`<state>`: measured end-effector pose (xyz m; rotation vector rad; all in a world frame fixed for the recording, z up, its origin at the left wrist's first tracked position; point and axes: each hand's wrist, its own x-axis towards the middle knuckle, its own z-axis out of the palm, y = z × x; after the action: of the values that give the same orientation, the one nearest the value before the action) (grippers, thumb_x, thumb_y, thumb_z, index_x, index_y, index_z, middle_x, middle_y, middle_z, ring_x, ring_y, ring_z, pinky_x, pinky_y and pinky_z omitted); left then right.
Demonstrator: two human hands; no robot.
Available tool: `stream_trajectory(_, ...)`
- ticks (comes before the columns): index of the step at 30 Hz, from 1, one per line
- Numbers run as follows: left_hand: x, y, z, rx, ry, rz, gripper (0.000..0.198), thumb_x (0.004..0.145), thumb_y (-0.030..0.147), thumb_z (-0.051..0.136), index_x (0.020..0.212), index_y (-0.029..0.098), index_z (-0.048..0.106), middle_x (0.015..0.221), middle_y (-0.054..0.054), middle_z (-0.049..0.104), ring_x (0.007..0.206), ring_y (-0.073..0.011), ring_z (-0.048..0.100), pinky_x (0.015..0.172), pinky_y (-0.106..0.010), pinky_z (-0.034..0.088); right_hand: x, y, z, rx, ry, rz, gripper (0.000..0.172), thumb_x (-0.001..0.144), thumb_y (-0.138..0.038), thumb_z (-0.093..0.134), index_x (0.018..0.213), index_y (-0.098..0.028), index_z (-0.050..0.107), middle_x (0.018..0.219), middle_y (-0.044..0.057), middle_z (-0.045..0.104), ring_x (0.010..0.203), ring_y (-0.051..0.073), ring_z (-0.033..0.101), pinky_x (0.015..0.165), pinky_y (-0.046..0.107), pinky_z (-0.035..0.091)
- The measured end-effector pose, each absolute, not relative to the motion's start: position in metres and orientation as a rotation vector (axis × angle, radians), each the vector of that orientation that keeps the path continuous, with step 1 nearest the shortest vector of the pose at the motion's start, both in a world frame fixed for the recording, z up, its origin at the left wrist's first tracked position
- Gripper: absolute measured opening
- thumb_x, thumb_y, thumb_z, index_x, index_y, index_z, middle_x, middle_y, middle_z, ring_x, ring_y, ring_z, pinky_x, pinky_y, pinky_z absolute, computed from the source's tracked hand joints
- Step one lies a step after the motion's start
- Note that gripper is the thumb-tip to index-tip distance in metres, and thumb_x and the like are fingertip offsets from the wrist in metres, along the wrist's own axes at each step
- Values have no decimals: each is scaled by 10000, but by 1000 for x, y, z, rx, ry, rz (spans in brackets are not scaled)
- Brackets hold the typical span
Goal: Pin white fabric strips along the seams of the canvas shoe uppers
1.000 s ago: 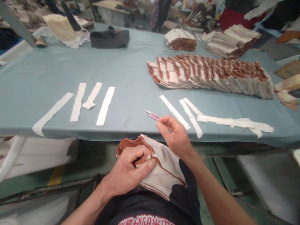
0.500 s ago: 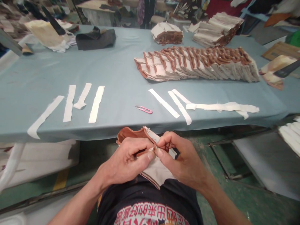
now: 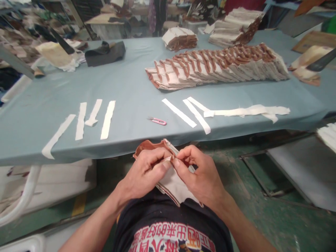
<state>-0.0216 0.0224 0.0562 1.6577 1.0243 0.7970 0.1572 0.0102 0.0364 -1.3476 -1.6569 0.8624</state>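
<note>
A sewn piece of brown leather and off-white cloth [image 3: 178, 185] is held over my lap, just off the table's front edge. My left hand [image 3: 148, 169] pinches its seam between thumb and forefinger. Right beside it, my right hand [image 3: 195, 168] pinches the same seam, the fingertips of both hands almost touching. The brown side shows behind my left hand, the pale side below the fingers. What exactly lies between the fingertips is too small to make out. Pink-handled thread snips [image 3: 157, 121] lie on the table beyond my hands.
On the blue-covered table [image 3: 131, 87], several white strips [image 3: 108, 119] lie at left and more strips [image 3: 180, 112] at right. A long row of brown-and-white pieces [image 3: 215, 66] stretches behind them. Further back are stacks [image 3: 180, 38] and a dark folded piece [image 3: 105, 54]. A metal frame [image 3: 262, 182] stands at lower right.
The view has tilted and shifted a little. Both hands keep their pinch on the seam, with the fingertips only slightly moved.
</note>
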Motion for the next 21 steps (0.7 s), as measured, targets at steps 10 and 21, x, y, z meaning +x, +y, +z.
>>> stream_trajectory(10,-15,26,53,1538,970,824,292,920,312,577,667,167,580,623,13,559,567,-113,458,554,-236,378,171,6,38,-1218,-1649,895,72,910,-236,617,838,-233,619,729,-17,715,638,136,665,624,239,546)
stream_trajectory(21,-21,33,58,1673,891,796,338,957,334,584,671,155,610,584,18,540,520,-102,430,509,-230,339,190,32,59,-887,-2104,744,87,1003,-183,588,994,-237,656,1005,-5,823,773,112,762,699,207,563)
